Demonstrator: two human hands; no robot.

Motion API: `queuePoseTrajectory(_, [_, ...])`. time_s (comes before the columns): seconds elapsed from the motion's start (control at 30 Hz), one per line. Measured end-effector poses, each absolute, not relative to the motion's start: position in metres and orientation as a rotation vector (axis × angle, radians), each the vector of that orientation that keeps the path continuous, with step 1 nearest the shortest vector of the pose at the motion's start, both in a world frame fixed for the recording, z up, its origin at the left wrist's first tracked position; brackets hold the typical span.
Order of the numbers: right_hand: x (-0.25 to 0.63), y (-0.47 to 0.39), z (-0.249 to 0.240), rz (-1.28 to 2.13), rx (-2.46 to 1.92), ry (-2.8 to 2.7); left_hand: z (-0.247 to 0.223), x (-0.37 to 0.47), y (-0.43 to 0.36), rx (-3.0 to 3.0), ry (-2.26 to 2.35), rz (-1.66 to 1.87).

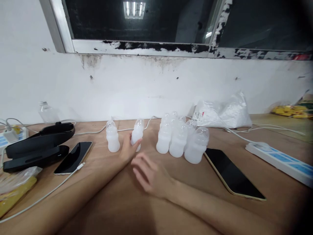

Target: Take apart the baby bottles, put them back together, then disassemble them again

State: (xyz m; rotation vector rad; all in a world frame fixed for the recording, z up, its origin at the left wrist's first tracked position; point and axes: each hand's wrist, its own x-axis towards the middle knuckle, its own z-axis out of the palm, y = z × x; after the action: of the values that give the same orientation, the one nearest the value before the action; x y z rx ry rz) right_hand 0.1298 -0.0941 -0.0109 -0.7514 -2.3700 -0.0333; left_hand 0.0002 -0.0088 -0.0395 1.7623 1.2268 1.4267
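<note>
My left hand [129, 147] is closed around a white baby bottle [137, 130] with a clear domed cap, held upright at the table's middle. Just nearer to me, my right hand [149, 173] hovers over the table with its fingers loosely curled and apart, nothing in them. To the left of the held bottle stands a single baby bottle [112, 137]. On the right, several similar baby bottles [178, 140] stand close together in a cluster. All have frosted white bodies and clear caps.
A large tablet-like phone [233, 173] and a power strip [281, 161] lie at right. Behind the bottles is a plastic bag [222, 112]. At left are a smaller phone [73, 157], black cases [40, 143], a white cable [49, 195] and a clear bottle [48, 112].
</note>
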Motion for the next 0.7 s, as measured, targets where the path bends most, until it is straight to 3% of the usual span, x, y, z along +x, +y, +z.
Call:
queuePoseTrajectory(0.23, [0.124, -0.099, -0.03, -0.015, -0.74, -2.708, -0.048, 0.04, 0.055, 1.699, 1.027, 1.446])
queuePoseTrajectory(0.7, [0.123, -0.098, -0.03, -0.002, -0.764, -2.705, -0.043, 0.055, 0.061, 1.627, 0.608, 1.156])
